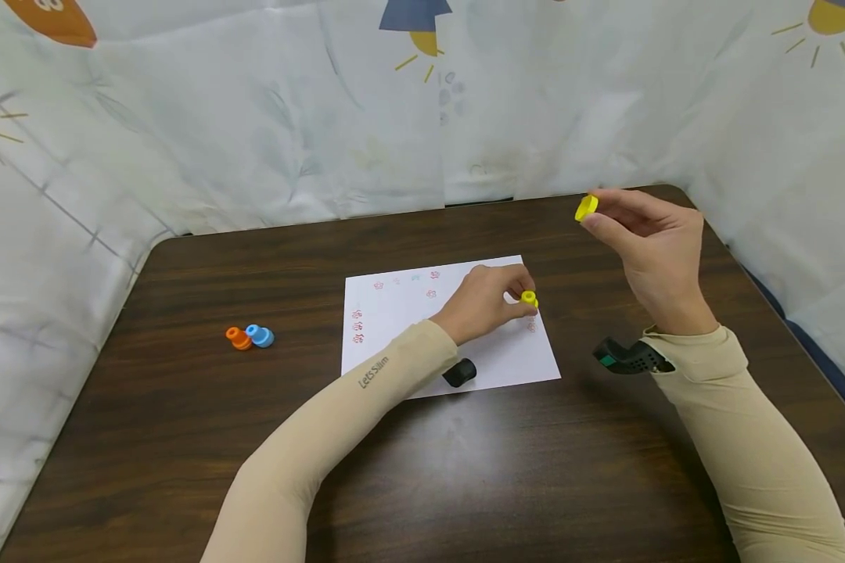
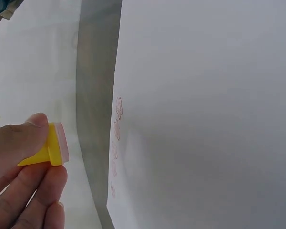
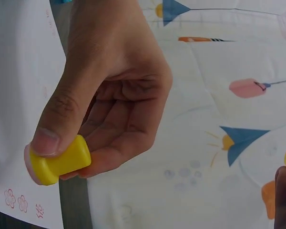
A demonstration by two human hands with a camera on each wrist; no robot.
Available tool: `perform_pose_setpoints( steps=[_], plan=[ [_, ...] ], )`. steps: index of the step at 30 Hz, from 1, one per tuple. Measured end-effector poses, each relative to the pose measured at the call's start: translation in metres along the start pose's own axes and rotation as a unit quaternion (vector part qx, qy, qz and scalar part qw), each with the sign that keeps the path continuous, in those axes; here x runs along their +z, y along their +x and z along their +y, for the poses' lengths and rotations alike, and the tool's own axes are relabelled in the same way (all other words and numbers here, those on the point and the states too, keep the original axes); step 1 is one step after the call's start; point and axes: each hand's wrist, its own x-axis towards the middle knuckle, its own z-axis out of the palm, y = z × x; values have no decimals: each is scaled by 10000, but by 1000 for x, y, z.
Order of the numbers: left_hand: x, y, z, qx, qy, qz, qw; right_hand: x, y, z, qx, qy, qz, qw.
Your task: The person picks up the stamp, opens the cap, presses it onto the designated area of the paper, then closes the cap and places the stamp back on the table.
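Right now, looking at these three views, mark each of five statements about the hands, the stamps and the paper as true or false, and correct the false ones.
1. The left hand pinches a yellow stamp over the sheet of paper. True.
2. The right hand rests flat on the table. False: it is raised above the table and pinches a yellow cap.
3. An orange stamp and a blue stamp lie side by side on the table, left of the paper. True.
4. The paper is blank. False: it bears small reddish stamped marks.
5. The orange and blue stamps sit on the paper. False: they lie on the bare table.
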Motion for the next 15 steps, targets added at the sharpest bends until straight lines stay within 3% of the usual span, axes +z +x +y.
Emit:
perform_pose_setpoints(
  steps=[15],
  plan=[
    [-5, -20, -12, -261, -542, 491, 9970, 6, -5, 12, 416, -661, -378, 9962]
  ],
)
